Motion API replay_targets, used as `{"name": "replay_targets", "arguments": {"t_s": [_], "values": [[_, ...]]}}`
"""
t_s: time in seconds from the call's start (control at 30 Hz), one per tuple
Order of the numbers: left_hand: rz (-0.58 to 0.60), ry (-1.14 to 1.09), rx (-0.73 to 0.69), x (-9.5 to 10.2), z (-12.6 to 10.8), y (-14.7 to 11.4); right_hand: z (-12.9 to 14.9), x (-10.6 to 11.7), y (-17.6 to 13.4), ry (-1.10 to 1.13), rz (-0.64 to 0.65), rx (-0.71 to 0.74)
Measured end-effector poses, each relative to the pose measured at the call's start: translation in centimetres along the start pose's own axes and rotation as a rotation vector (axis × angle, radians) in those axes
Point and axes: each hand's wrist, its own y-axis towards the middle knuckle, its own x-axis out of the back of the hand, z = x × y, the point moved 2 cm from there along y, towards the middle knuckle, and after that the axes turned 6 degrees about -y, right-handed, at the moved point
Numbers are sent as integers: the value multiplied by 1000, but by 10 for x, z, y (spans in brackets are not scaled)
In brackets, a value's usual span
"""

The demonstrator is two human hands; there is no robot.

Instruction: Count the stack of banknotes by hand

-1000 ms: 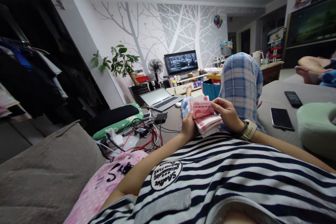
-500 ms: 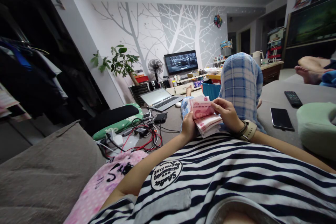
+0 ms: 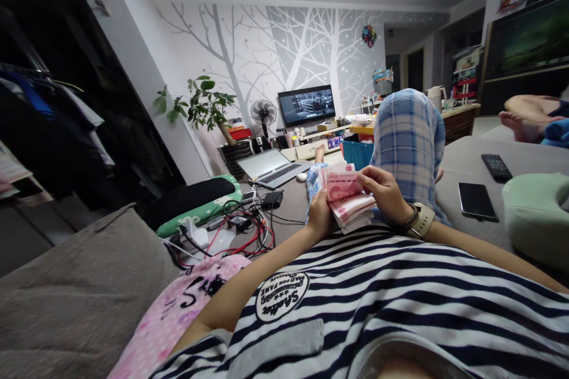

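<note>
I lie back on a grey sofa in a striped shirt, one knee in blue plaid trousers (image 3: pixel 409 130) raised. Both hands hold a thick stack of pink banknotes (image 3: pixel 349 201) above my belly. My left hand (image 3: pixel 319 213) grips the stack from the left and underneath. My right hand (image 3: pixel 386 192), with a watch on its wrist, holds the right side, its fingers on the top note, which is lifted and bent upward.
A black phone (image 3: pixel 477 201) and a remote (image 3: pixel 496 167) lie on the sofa at right, beside a green cushion (image 3: pixel 536 213). An open laptop (image 3: pixel 271 167) and tangled cables (image 3: pixel 240 228) sit left of my hands. Another person's bare feet (image 3: pixel 520 121) rest at far right. A television (image 3: pixel 306 105) is on.
The top notes have shifted slightly under my right fingers; both hands stay in the same place on the stack.
</note>
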Motion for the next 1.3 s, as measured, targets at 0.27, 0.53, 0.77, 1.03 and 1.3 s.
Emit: {"name": "replay_targets", "arguments": {"t_s": [0.27,0.53,0.77,1.03,1.3], "values": [[-17,-36,32,-1,-3,0,-2,0,0,-3,10,-10],[-30,-129,93,-4,-6,-3,0,0,1,-20,11,1],[14,-133,39,0,-5,-1,0,1,0,-10,27,5],[24,-302,102,-9,7,4,3,0,-2,17,50,-17],[72,-419,137,-10,11,4,-10,3,6,-5,-61,-69]]}}
